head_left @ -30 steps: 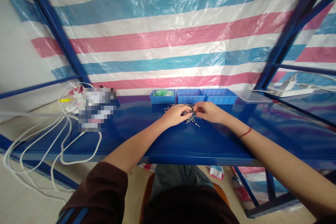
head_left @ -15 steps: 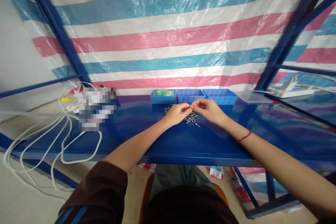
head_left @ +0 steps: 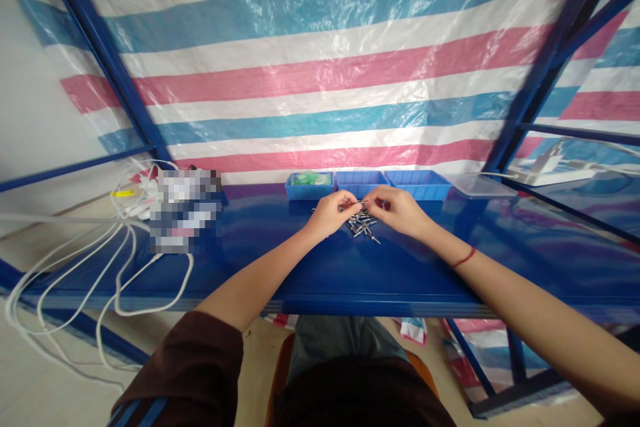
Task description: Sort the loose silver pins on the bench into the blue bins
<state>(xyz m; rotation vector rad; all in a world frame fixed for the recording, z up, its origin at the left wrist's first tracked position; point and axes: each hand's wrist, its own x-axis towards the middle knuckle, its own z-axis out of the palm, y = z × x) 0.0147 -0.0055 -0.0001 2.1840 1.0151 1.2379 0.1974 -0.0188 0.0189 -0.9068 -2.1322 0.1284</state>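
Center of the blue table [head_left: 320,273], toward the far side: pile of small, thin metal pins [head_left: 364,227], loosely heaped, lying at mixed angles, a few strays on its near edge. Left hand [head_left: 334,215] is over the left part of the pile, right hand [head_left: 397,210] over the right part, fingertips nearly meeting above it.

Grip: both hands in a near-closed pinch, thumb and index curled toward each other, small gap inside each curl. Thin metallic bit shows where the fingertips meet; too small to tell whether it's held, by which hand, or is just part of the pile behind.

Far side, behind the hands, three blue bins in a row: left bin [head_left: 310,194] has green and whitish plastic stuff in it, middle bin [head_left: 350,186] sits next to it, right bin [head_left: 420,192] next to that. Clear plastic sheet or lid [head_left: 483,185] lies flat just right of the bins. White power strip [head_left: 560,173] farther right.

Left end: white cables [head_left: 120,280] looping over the table edge, yellow item [head_left: 123,193] near them, pixelated patch beside. Far backdrop: striped sheet [head_left: 320,73], red/white/blue. Red band [head_left: 465,257] on the right wrist.
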